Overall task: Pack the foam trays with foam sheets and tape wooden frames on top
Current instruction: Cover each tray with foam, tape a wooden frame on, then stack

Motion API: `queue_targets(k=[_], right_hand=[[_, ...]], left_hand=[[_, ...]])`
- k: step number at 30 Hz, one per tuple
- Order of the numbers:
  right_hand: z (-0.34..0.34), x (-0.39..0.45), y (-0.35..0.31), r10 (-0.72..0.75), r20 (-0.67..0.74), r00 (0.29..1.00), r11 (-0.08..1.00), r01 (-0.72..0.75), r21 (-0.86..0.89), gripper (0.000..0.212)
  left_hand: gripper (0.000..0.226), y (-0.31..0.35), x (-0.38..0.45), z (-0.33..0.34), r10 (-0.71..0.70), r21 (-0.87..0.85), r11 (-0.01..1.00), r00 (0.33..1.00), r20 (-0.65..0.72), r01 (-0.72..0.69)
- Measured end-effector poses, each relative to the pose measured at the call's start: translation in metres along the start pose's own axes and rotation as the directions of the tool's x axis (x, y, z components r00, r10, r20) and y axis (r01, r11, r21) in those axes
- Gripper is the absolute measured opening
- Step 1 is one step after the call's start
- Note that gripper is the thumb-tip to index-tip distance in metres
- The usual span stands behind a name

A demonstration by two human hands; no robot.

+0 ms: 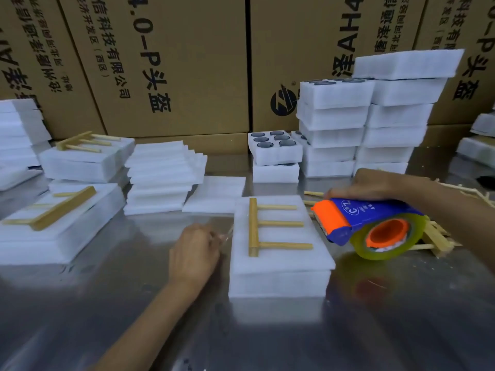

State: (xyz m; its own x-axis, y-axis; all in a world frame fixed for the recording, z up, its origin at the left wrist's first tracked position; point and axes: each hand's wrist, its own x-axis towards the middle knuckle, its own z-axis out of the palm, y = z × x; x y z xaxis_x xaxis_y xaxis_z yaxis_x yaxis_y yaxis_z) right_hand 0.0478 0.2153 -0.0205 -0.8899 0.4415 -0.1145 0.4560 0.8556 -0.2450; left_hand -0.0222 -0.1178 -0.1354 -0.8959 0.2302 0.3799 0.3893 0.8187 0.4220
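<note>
While the right hand (367, 183) grips the blue and orange tape dispenser (367, 226) from above, fingers curled round its body, the toothed edge points left toward the foam tray (281, 263) in the middle of the table (134, 303), probably so a strip can be drawn across it. A wooden frame (267, 228), a bar with three thin rods pointing right, lies flat on the foam sheet that caps this tray. The left hand (194, 253) rests on the table just left of the tray, fingers curled near its edge; they seem to pinch something thin, perhaps a tape end, but I cannot tell for sure.

To the left, two finished packs (61, 218) carry frames on top, likely set aside as done. Loose foam sheets (163, 178) are stacked beyond the left hand, within easy reach. Trays with dark round parts (276, 145) sit farther back, beside tall stacks of white foam (388, 124). More wooden frames (439, 236) lie piled at the right, under the dispenser.

The table is shiny bare metal. Large printed cardboard boxes (174, 62) wall off the far side.
</note>
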Motion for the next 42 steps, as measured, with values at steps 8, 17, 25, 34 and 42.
queue_targets(k=[8,17,25,34,42], right_hand=[[0.010,-0.004,0.007,0.012,0.004,1.000,0.998,-0.012,0.062,0.078],[0.012,-0.004,0.010,-0.011,-0.022,1.000,0.997,0.012,0.075,0.076],[0.012,0.000,0.019,-0.021,-0.027,0.999,0.992,0.025,0.124,0.076],[0.012,-0.002,0.042,-0.048,-0.084,0.995,0.959,0.070,0.276,0.074],[0.008,0.003,0.064,-0.203,0.027,0.979,0.954,0.192,0.230,0.059]], left_hand=[[0.031,-0.002,-0.010,0.019,0.183,0.301,0.931,0.978,0.102,-0.206],[0.040,0.036,0.016,-0.016,0.102,-0.264,0.950,0.965,-0.242,-0.166],[0.040,0.155,0.062,0.010,0.401,-0.214,0.911,0.878,0.260,-0.353],[0.048,0.148,0.064,0.040,0.329,0.022,0.919,0.797,0.507,-0.393],[0.048,0.145,0.064,0.041,0.323,0.029,0.919,0.793,0.517,-0.393]])
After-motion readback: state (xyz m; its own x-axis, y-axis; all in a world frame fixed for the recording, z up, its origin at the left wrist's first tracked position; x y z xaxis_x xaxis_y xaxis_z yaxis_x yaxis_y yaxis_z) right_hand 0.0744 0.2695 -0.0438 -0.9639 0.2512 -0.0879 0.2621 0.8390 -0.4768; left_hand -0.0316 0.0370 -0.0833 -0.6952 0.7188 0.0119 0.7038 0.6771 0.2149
